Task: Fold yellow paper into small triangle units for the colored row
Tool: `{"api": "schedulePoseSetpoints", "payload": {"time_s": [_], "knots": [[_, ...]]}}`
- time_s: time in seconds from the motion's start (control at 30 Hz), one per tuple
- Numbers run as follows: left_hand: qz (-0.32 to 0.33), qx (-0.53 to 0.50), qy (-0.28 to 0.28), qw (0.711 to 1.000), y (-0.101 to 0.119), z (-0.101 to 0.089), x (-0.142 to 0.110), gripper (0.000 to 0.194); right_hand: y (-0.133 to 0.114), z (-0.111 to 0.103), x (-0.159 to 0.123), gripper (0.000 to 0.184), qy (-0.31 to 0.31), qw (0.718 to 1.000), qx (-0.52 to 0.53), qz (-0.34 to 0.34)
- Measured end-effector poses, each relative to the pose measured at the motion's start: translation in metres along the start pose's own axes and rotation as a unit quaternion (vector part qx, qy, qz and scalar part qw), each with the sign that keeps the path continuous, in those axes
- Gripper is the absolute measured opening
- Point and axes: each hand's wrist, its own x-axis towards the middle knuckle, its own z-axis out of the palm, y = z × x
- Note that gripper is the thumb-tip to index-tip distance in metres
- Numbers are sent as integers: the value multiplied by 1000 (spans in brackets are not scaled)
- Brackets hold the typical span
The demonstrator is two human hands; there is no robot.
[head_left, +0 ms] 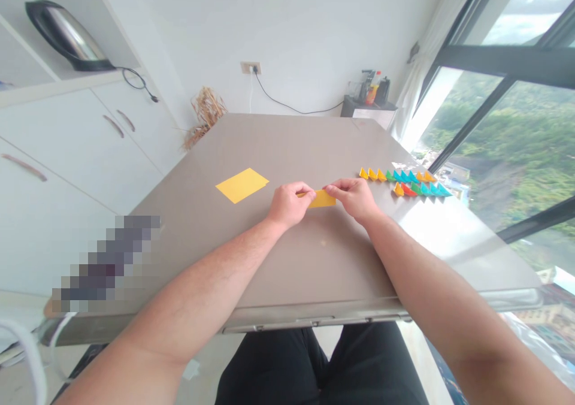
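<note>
Black trousers (269,369) showed at six o'clock, below the near edge of a grey-brown table (291,147). Both bare forearms (229,273) reached over that edge. Left of the middle, the left hand (291,204) pinched one end of a yellow paper strip (324,199); the right hand (356,198) pinched the other end. Whether the strip touched the tabletop could not be told.

With the strip as the dial's centre, flat yellow paper (242,185) lay at nine o'clock, near the left hand. Toward three o'clock, beyond the right hand, two rows of small folded paper pieces (408,190) sat in orange, green, turquoise and red. A pixelated patch (108,264) covered part of eight o'clock. Farther off, an electric kettle (72,36) stood at ten, a wall socket (245,67) showed at eleven, and a window (521,135) took up two.
</note>
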Motion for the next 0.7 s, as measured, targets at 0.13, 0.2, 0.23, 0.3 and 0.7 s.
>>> {"api": "schedulePoseSetpoints", "payload": {"time_s": [0.13,0.2,0.23,0.3,0.7], "knots": [[-9,-12,5,1000,-4,2,3,20,-18,-4,9,27,-10,996,-91,23],[-24,-31,16,999,-5,2,4,21,-29,-6,16,25,-23,991,-128,28],[-31,-41,22,998,-6,2,5,21,-33,-6,19,24,-33,989,-137,34],[-44,-56,31,997,-7,2,6,20,-37,-7,24,24,-42,989,-132,48],[-43,-56,-11,997,-7,1,4,27,-9,3,11,25,-21,997,32,73]]}}
